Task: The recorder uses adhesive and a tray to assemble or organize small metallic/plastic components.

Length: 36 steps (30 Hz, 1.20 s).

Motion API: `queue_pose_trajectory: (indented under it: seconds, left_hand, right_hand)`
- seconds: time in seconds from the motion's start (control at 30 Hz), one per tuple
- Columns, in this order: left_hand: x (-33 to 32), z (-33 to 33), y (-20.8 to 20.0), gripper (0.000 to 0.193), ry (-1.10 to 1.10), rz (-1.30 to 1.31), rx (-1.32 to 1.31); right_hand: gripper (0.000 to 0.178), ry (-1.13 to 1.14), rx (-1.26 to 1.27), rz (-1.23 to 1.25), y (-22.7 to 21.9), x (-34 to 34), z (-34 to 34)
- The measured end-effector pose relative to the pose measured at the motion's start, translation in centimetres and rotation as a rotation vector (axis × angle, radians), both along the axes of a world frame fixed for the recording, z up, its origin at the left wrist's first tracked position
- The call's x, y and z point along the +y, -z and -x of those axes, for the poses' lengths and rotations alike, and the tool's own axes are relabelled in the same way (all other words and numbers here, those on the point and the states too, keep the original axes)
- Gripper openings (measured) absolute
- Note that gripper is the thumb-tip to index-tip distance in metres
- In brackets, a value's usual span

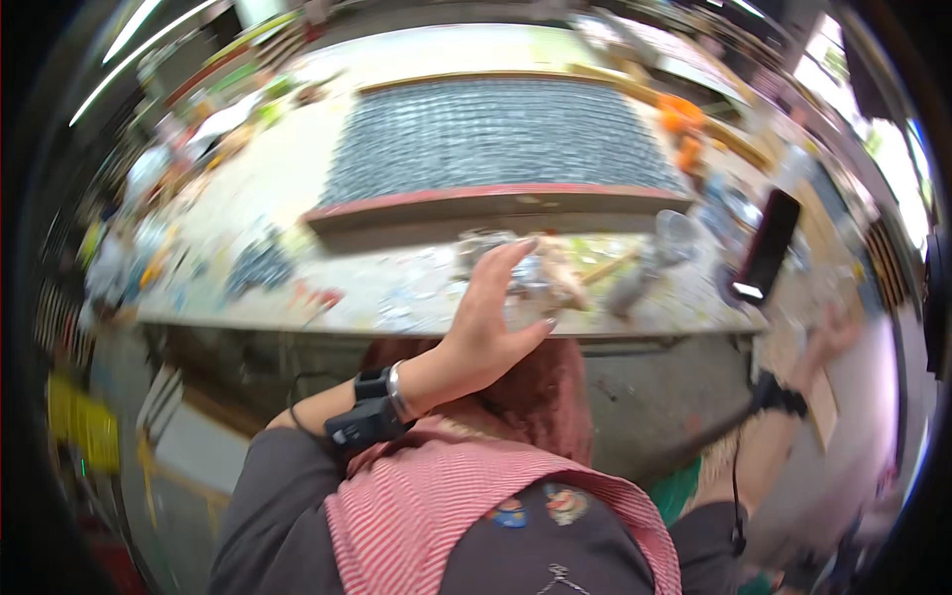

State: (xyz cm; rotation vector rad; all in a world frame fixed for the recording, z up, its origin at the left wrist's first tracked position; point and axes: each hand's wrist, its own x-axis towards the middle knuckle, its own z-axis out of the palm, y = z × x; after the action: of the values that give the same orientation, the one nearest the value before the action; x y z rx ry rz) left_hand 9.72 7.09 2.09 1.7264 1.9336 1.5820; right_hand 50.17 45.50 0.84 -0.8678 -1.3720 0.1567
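Observation:
My left hand (483, 322) is raised over the table's front edge. Its fingers and thumb are apart with nothing between them, and a beige and whitish crumpled bundle (562, 277) lies just beyond. At the far right, my right hand (835, 337) is smeared by motion, so its fingers cannot be read. It is nearest to a dark phone-like slab (771, 243), tilted, beside the table's right corner. Farther back lies a wide panel of small grey-blue pieces (496, 134) with a reddish front rail (496, 196).
A clear cup (676, 234) and a blurred grey object (629, 290) sit near the front right. Orange items (682, 124) are by the panel's right edge. A grey-blue pile (262, 266) lies left on the table (397, 50). A yellow crate (83, 423) stands lower left.

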Motion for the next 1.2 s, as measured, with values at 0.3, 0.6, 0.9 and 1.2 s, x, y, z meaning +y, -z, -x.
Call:
queue_pose_trajectory:
  seconds: [0.3, 0.6, 0.9, 1.2]
  left_hand:
    - [-13.3, 14.2, 3.7, 0.067, -1.016, 0.153, 0.735]
    - [-16.0, 25.6, 4.4, 0.027, -0.843, 0.6, 0.848]
    - [-18.0, 35.3, 3.4, 0.026, -0.915, 0.775, 0.734]
    - [-22.3, 28.9, 1.8, 0.043, -1.053, 0.741, 0.747]
  right_hand:
    - [0.045, -0.085, 0.124, 0.008, -1.1, -8.2, 0.2]
    - [0.034, -0.247, -0.023, -0.015, -3.8, -16.1, 6.4]
    - [0.031, -0.379, -0.197, 0.096, -2.8, -17.5, 8.2]
    - [0.032, -0.48, -0.215, 0.17, -3.0, -18.9, 12.1]
